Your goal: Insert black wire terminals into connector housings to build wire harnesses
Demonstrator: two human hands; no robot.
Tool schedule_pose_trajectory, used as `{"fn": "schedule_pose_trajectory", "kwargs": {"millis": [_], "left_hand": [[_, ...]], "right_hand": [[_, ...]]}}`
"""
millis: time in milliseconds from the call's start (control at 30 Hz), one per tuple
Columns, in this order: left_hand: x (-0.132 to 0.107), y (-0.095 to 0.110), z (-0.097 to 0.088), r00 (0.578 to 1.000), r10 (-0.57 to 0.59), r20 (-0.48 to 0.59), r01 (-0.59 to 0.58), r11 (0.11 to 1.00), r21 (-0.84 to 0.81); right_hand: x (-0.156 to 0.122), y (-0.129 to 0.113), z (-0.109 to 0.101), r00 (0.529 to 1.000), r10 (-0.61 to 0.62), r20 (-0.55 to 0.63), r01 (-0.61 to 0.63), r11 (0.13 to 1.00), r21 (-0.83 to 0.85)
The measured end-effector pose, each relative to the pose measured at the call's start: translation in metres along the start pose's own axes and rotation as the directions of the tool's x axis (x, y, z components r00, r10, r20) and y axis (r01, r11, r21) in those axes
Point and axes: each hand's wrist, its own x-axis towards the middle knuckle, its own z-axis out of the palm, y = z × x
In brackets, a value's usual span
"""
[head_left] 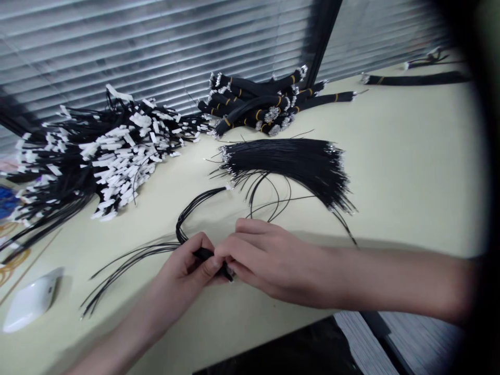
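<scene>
Two bare hands meet over the near side of a pale bench: the left hand is wrapped around black wires, the right hand curled in against the left thumb, though whether its fingertips pinch anything cannot be told. From the left grip one run loops up to a white plug on the bench, while loose ends fan out to the left. Untied and splayed, those ends could cross and tangle, and a tug on the loop could drag the plug along. Strands could slip free should the left thumb ease. Just beyond the right hand, stray strands curl out from a stack, near enough to snag on its knuckles; a sweep of the forearm could scatter the stack's ragged edge. Fingers hide the meeting point, and the dark tip poking out below is blurred. Blackness swallows the right edge, the left forearm runs out of frame, and the tied bundles behind overlap too thickly to count.
</scene>
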Motion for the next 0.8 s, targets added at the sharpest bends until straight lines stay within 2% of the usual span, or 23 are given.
{"fn": "schedule_pose_trajectory", "kwargs": {"millis": [300, 567, 633, 733, 800], "left_hand": [[0.002, 0.0, 0.001, 0.998, 0.056, -0.014, -0.055, 0.997, 0.063], [-0.001, 0.006, 0.004, 0.999, 0.025, -0.042, -0.022, 0.997, 0.077], [-0.001, 0.006, 0.004, 0.998, 0.012, -0.055, -0.008, 0.998, 0.068], [-0.001, 0.005, 0.003, 0.999, 0.012, -0.044, -0.01, 0.999, 0.048], [-0.001, 0.004, 0.002, 1.0, 0.008, -0.025, -0.007, 0.999, 0.049]], "right_hand": [[0.001, -0.003, -0.002, 0.999, -0.054, 0.005, 0.055, 0.995, -0.088], [0.002, -0.001, -0.002, 1.0, -0.015, 0.001, 0.015, 0.999, -0.052], [0.002, 0.0, -0.006, 0.999, -0.008, -0.031, 0.006, 0.999, -0.046], [-0.004, -0.002, -0.02, 0.988, -0.02, -0.153, 0.004, 0.994, -0.105], [-0.019, -0.003, -0.033, 0.97, 0.047, -0.237, -0.089, 0.981, -0.17]]}}
